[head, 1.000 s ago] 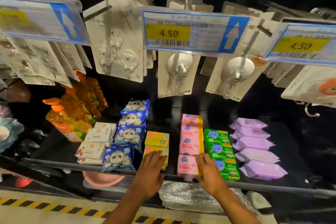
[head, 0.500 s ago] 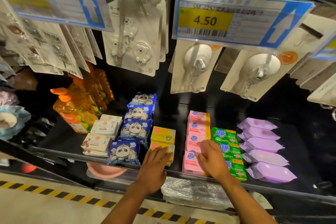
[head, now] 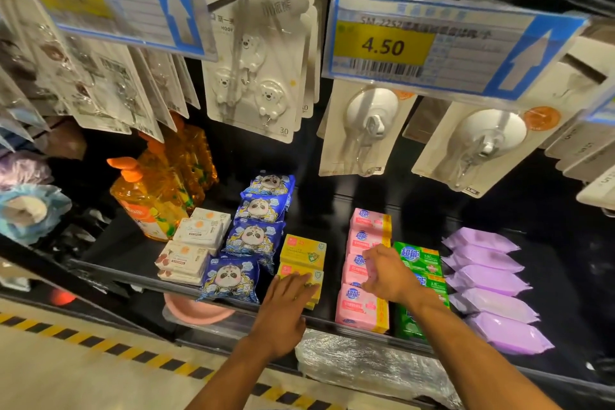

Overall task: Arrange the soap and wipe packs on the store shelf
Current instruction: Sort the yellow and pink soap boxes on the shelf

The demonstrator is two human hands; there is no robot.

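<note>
On the black shelf (head: 109, 271) soap and wipe packs lie in rows running front to back. From left to right they are white wipe packs (head: 196, 233), blue panda packs (head: 253, 236), yellow soap boxes (head: 303, 248), pink soap packs (head: 361, 308), green soap packs (head: 417, 255) and purple wipe packs (head: 492, 280). My left hand (head: 286, 306) rests with straight fingers on the front yellow box. My right hand (head: 386, 273) is over the middle of the pink row. Its fingers curl down on a pink pack and hide part of the green row.
Orange pump bottles (head: 149, 196) stand at the shelf's back left. Hook cards (head: 253, 77) and price tags (head: 382, 47) hang low over the shelf. Below the shelf edge lie a pink basin (head: 199, 310) and plastic-wrapped goods (head: 366, 366). The floor has a striped line (head: 66, 339).
My right hand has moved from the front pink pack farther back along the pink row and curled its fingers. My left hand stays on the front yellow box. The view has come closer.
</note>
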